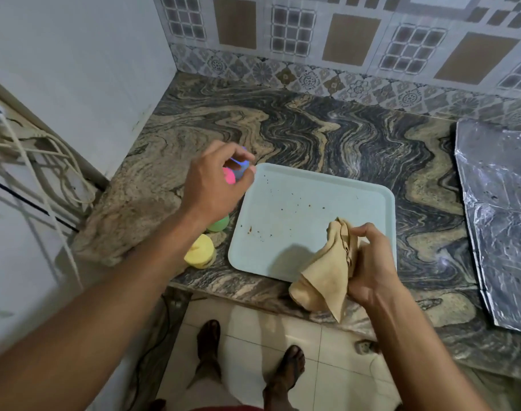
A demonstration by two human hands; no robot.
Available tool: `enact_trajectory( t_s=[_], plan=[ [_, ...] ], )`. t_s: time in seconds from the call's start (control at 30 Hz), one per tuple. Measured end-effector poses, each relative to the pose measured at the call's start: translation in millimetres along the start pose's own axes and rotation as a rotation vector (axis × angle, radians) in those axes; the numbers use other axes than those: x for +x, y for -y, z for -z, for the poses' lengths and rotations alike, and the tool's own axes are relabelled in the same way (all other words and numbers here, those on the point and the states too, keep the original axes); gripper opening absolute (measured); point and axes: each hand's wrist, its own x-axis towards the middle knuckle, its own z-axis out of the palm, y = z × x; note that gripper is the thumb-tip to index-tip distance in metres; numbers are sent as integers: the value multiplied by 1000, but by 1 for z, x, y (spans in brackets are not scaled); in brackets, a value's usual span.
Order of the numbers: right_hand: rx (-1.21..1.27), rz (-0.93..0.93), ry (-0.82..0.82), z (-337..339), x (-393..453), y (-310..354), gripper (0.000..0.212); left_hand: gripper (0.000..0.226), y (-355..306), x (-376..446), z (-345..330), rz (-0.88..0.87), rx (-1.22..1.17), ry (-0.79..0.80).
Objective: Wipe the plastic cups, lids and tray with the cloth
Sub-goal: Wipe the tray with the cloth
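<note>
A pale blue tray (300, 200) speckled with brown crumbs lies on the marbled counter. My right hand (369, 262) grips a bunched tan cloth (327, 271) over the tray's near right corner. My left hand (214, 185) hovers at the tray's far left corner, its fingers curled round a blue cup (240, 167), which is blurred and mostly hidden. A pink cup (229, 176) shows under that hand. Left of the tray stand a green cup (219, 223) and a yellow cup (200, 251).
A sheet of crinkled foil (502, 221) covers the counter at the right. The tiled wall (312, 46) runs along the back, and a white wall closes the left. White cables (30, 161) hang at the far left. The counter's front edge (253, 295) is below the tray.
</note>
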Motion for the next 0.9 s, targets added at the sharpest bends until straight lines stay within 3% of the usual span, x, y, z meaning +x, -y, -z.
enact_trajectory(
  t_s=[0.07, 0.17, 0.27, 0.4, 0.47, 0.57, 0.9],
  plan=[
    [-193, 86, -9, -11, 7, 7, 20, 9, -13, -47, -2, 10, -35, 14],
    [-655, 422, -14, -30, 22, 13, 23, 13, -15, -118, -21, 79, -17, 118],
    [-1075, 759, 224, -49, 39, 13, 24, 10, -2, -170, -49, 151, -2, 187],
    [-1463, 992, 540, -63, 74, -11, 36, 18, 12, -197, -77, 121, 96, 190],
    [-1614, 1050, 634, -62, 93, -33, 35, 23, 20, -204, -88, 130, 170, 181],
    [-1884, 1167, 641, -51, 111, -64, 39, 25, 32, -212, -98, 139, 243, 179],
    [-1818, 1432, 736, -35, 139, -81, 31, 22, 55, -204, -106, 58, 241, 111]
  ],
)
